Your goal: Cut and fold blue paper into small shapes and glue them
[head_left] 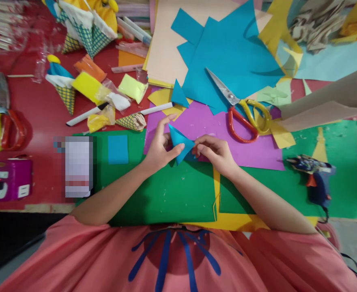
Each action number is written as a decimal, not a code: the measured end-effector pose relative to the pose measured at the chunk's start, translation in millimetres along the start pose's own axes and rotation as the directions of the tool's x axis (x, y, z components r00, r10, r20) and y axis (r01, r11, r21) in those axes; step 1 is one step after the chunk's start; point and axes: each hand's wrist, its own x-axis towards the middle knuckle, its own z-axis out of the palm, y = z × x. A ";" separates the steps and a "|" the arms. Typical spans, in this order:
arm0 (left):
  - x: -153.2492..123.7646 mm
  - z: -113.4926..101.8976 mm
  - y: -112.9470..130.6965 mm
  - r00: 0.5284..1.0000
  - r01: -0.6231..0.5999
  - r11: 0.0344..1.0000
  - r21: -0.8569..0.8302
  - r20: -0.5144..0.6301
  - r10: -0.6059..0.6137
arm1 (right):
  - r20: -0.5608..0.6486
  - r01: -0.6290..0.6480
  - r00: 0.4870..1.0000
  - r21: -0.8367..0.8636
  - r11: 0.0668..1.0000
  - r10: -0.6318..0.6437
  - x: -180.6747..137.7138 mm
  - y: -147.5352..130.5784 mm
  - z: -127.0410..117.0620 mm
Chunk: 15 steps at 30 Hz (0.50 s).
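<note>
You pinch a folded blue paper (pixel 182 138) at mid-view, left hand (pixel 162 149) gripping its nine-o'clock side, right hand (pixel 216 152) its three-o'clock corner, where uneven pull from either side could skew the crease

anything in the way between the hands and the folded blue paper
Nothing visible: the left hand holds the folded blue paper, and the right hand is at its right-hand corner. The nearest scissors lie beyond the right hand, clear of the paper.
</note>
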 end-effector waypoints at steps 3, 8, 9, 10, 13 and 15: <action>1.1 -0.4 -1.2 1.000 -0.012 1.000 -0.008 -0.012 0.012 | 0.003 0.005 1.000 0.001 1.000 -0.005 0.1 0.9 -1.3; 1.2 -1.1 -3.3 1.000 -0.011 1.000 -0.025 -0.002 0.011 | -0.008 -0.003 1.000 -0.002 1.000 0.003 0.6 1.6 -0.7; 1.1 -1.1 -3.4 1.000 -0.008 1.000 -0.026 -0.002 0.008 | -0.009 -0.004 1.000 -0.002 1.000 0.004 0.6 1.7 -0.7; 1.0 -1.1 -3.2 1.000 -0.006 1.000 -0.026 -0.003 0.006 | -0.009 -0.005 1.000 -0.003 1.000 0.004 0.6 1.9 -0.7; 0.8 -1.0 -2.2 1.000 -0.007 0.999 -0.032 0.000 0.007 | -0.008 -0.008 1.000 -0.002 1.000 0.008 0.7 2.1 -0.8; 0.8 -1.1 -1.5 1.000 -0.005 0.999 -0.040 0.007 0.006 | -0.008 -0.012 1.000 0.001 1.000 0.012 0.7 2.0 -0.9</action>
